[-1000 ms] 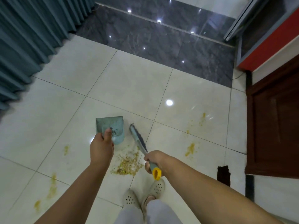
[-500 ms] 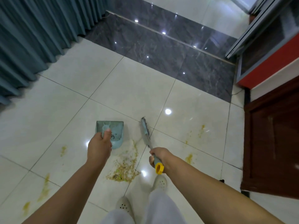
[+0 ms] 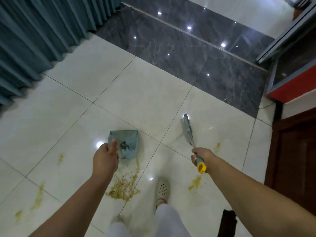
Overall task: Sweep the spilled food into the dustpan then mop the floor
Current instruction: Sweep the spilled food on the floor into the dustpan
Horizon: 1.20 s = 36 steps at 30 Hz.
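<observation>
Left hand (image 3: 105,157) grips the dustpan (image 3: 125,144) — right hand (image 3: 201,155) clamped round the brush (image 3: 189,131) handle — above spilled food (image 3: 124,186).

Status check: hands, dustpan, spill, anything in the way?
Left hand holds dustpan; right hand holds brush away from pile. Pile mostly unswept. Foot beside it.

Tiled floor (image 3: 145,100): food pile (image 3: 124,187), perhaps sauce smears (image 3: 38,196).
</observation>
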{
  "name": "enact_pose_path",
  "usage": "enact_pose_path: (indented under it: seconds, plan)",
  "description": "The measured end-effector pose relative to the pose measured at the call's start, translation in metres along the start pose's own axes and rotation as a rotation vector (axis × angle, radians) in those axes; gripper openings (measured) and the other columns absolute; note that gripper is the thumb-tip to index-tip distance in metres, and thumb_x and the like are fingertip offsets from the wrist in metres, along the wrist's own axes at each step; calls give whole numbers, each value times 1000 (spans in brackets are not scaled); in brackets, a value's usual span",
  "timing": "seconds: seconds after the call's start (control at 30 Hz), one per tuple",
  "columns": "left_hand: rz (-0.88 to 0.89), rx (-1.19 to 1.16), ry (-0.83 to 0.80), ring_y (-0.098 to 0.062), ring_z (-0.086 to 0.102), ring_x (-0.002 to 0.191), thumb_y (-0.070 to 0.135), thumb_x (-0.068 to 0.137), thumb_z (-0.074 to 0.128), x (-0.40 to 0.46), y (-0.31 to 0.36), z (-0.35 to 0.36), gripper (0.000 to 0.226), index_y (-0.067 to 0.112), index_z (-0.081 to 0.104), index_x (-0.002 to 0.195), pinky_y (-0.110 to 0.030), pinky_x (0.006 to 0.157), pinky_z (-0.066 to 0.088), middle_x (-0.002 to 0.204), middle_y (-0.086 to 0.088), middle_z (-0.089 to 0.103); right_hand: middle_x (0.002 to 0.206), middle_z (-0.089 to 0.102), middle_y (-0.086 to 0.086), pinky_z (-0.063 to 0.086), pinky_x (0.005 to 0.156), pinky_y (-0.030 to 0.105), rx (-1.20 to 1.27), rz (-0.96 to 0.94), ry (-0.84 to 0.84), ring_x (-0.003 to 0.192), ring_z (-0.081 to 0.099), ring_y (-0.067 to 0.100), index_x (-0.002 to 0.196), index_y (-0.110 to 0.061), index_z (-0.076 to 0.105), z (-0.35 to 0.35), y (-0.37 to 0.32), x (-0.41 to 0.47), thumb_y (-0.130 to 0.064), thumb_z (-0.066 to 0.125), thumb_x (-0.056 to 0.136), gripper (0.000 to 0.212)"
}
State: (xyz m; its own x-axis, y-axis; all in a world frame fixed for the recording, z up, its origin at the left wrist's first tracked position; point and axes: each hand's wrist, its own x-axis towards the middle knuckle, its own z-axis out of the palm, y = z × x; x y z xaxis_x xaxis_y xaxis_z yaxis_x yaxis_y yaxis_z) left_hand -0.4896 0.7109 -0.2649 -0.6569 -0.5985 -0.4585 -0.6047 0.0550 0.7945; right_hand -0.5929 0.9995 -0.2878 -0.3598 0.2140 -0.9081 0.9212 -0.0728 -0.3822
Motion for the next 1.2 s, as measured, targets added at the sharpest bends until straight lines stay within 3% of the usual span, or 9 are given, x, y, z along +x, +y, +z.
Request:
enact_pose_path:
  seconds: [0.13, 0.33, 0.43, 0.57, 0.67, 0.8, 0.93, 1.1, 1.2]
  plan:
    - [-8, -6, 41, -17, 41, 40, 49, 95, 41, 9, 14, 33, 56, -5, 54, 84, -27, 43, 35, 55, -6, 51, 74, 43, 14, 37, 28, 11, -35, 9, -9, 26, 44, 13, 107, -1, 43, -27, -54, 32, -3, 46, 98, 10]
    - [-26, -39, 97, -18, 43, 44, 48, 95, 41, 23, 30, 69, 54, -2, 55, 82, -29, 45, 36, 57, -5, 51, 73, 41, 11, 38, 28, 11, -128, 53, -57, 50, 37, 15, 89, -2, 44, -18, -92, 64, -4, 48, 96, 9]
    - [-38, -21, 139, -24, 47, 51, 48, 95, 41, 27, 35, 79, 48, 7, 55, 75, -36, 53, 41, 59, -7, 54, 73, 41, 11, 37, 29, 11, -194, 91, -107, 46, 38, 14, 103, -5, 43, 4, -88, 61, -4, 47, 96, 9]
    - [-43, 12, 172, -26, 50, 58, 51, 95, 39, 32, 41, 80, 49, 10, 54, 74, -39, 58, 42, 65, -11, 55, 72, 40, 10, 36, 29, 11, -274, 120, -186, 25, 39, 10, 107, -3, 41, 34, -72, 45, -2, 42, 96, 10]
    - [-47, 24, 203, -26, 49, 57, 51, 96, 38, 34, 45, 74, 50, 10, 52, 71, -39, 57, 43, 65, -10, 55, 71, 42, 11, 37, 31, 11, -342, 177, -234, 43, 39, 12, 104, -2, 44, 49, -51, 28, 0, 41, 96, 9]
    - [-66, 16, 243, -27, 49, 59, 50, 96, 38, 35, 49, 62, 51, 6, 52, 74, -39, 59, 43, 66, -11, 55, 67, 43, 8, 35, 31, 11, -503, 229, -283, 45, 38, 11, 109, -2, 46, 67, -23, 5, -2, 44, 96, 13]
    - [-66, 35, 282, -29, 52, 63, 51, 96, 37, 35, 59, 51, 56, 2, 54, 76, -45, 63, 49, 72, -17, 58, 64, 42, 7, 35, 30, 10, -580, 295, -374, 24, 37, 10, 91, -1, 46, 73, -22, -9, -6, 45, 96, 7]
    - [-68, 20, 326, -30, 55, 66, 53, 96, 37, 37, 69, 37, 60, -1, 57, 80, -48, 69, 52, 74, -18, 59, 38, 43, 5, 34, 29, 11, -563, 333, -416, 22, 36, 11, 81, -1, 46, 73, -37, -15, -7, 47, 96, 15]
    - [-65, -8, 345, -29, 54, 67, 54, 95, 36, 37, 72, 32, 64, -6, 58, 87, -48, 69, 52, 76, -18, 59, 50, 43, 7, 34, 30, 10, -608, 287, -398, 21, 36, 11, 81, -1, 47, 73, -45, -17, -6, 47, 96, 16]
